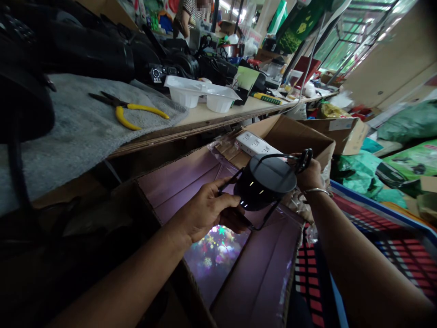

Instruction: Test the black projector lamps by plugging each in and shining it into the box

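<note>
A round black projector lamp (261, 182) with a bracket is held above an open cardboard box (259, 282). My left hand (213, 207) grips the lamp's near left side, with the thumb on its housing. At the far right side, my right hand (309, 175) is closed around a bundled black cable (305, 160); its fingertips are partly hidden behind the lamp. Coloured snowflake-like light (215, 255) falls on the box bottom below the lamp. A white power strip (257, 143) lies just behind the lamp, on the cardboard.
On the workbench (201, 119) at left are yellow-handled pliers (128, 109) on a grey cloth (68, 132), and white plastic trays (201, 93). Black lamps crowd behind. A blue-rimmed basket (378, 205) is at right. Green bags (362, 168) lie beyond; a person (184, 18) stands far back.
</note>
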`<action>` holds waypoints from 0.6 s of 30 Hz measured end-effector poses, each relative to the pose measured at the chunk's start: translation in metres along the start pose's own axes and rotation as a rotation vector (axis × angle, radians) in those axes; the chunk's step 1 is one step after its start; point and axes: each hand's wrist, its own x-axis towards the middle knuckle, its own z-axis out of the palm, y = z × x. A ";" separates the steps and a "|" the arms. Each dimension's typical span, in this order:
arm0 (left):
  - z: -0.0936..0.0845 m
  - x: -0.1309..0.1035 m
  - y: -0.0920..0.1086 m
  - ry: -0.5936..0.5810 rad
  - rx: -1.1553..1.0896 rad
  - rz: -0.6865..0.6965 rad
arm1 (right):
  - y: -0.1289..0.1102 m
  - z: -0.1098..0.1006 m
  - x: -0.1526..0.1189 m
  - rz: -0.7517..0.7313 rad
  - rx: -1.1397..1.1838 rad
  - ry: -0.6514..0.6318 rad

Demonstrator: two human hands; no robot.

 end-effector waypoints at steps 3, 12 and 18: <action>0.000 0.001 0.000 0.010 -0.008 0.002 | 0.000 -0.001 -0.001 -0.001 0.015 -0.003; 0.002 0.001 0.001 0.030 -0.017 -0.011 | -0.004 -0.002 -0.002 0.048 0.008 -0.003; 0.002 0.001 0.000 0.034 -0.025 0.012 | -0.006 -0.003 -0.002 0.047 0.029 -0.008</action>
